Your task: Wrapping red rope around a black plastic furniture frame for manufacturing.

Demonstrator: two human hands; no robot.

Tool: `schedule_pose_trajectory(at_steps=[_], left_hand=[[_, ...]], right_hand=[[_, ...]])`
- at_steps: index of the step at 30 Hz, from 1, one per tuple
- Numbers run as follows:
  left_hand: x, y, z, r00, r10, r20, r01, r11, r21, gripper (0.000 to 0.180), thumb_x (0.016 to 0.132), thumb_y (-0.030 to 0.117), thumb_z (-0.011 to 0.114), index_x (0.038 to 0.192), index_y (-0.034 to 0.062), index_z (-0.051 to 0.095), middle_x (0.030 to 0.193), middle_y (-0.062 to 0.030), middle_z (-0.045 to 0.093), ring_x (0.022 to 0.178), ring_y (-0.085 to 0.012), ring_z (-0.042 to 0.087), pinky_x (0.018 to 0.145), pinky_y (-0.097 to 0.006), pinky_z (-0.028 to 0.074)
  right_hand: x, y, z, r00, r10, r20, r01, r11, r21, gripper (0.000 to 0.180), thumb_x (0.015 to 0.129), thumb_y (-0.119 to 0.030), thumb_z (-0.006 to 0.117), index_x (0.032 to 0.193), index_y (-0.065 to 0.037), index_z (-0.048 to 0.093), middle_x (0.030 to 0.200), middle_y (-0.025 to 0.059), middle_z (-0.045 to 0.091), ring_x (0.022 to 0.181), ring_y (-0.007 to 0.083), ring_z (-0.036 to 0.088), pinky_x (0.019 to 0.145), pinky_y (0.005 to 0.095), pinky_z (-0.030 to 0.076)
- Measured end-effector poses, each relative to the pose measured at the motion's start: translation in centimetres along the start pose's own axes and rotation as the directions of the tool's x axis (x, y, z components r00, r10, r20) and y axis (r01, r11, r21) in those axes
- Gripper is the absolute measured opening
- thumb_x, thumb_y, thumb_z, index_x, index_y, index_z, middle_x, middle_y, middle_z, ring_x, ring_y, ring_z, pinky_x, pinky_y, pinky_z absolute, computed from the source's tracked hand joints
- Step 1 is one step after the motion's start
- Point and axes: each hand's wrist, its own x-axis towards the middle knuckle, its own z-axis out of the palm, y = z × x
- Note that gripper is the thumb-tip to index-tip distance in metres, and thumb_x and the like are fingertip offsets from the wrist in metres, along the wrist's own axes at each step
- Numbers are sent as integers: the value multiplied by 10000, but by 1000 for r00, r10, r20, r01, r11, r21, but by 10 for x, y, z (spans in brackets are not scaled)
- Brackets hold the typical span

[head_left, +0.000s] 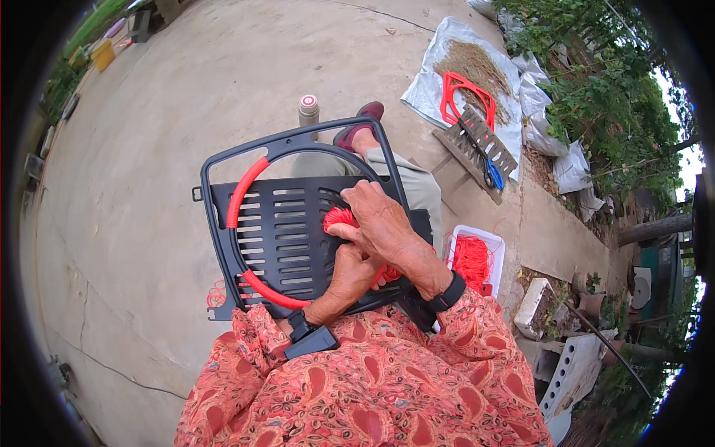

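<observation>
On my lap rests a black slotted plastic panel [279,205]. Over it lies a black frame [287,135] with a round inner ring, and red cord wrapping [248,190] covers stretches of that ring. My right hand [376,216] is closed over a red cord bundle [340,217] at the ring's right side. Just below it, my left hand [348,277] is closed against the right hand's thumb side, with red cord showing beside its fingers. The fingertips of both hands are partly hidden.
To the right, a white tray [497,246] holds red cord. A small slatted wooden stool [465,149] carries blue-handled scissors [493,175]. Beyond it a red frame [447,93] lies on a pale sheet [436,63]. A flask [308,110] stands past the black frame.
</observation>
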Motion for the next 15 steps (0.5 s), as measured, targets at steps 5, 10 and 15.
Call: schedule_pose_trajectory(at_steps=[5,10,15], left_hand=[[0,0,0,999,39,17,-39,999,33,158,893,89,586,803,-25,647,637,-82,637,488,-139,594,395,-252,448],[0,2,-1,1000,-15,-6,16,998,69,140,895,103,621,852,-30,637,655,-63,622,483,-130,586,393,-256,445],[-2,10,2,997,-74,-2,74,997,-3,170,904,126,624,865,-39,644,666,-45,612,481,-104,578,402,-234,449]], right_hand=[[-1,2,2,991,13,130,2,993,-117,409,792,-357,701,969,1,610,935,146,539,940,342,534,816,427,462],[4,2,-17,982,171,82,-187,803,566,326,880,-301,640,1010,-10,575,828,85,589,810,232,603,758,352,500],[-20,32,-61,871,489,47,80,-237,968,295,967,-328,532,1044,-44,505,683,-1,511,581,119,534,599,282,489]])
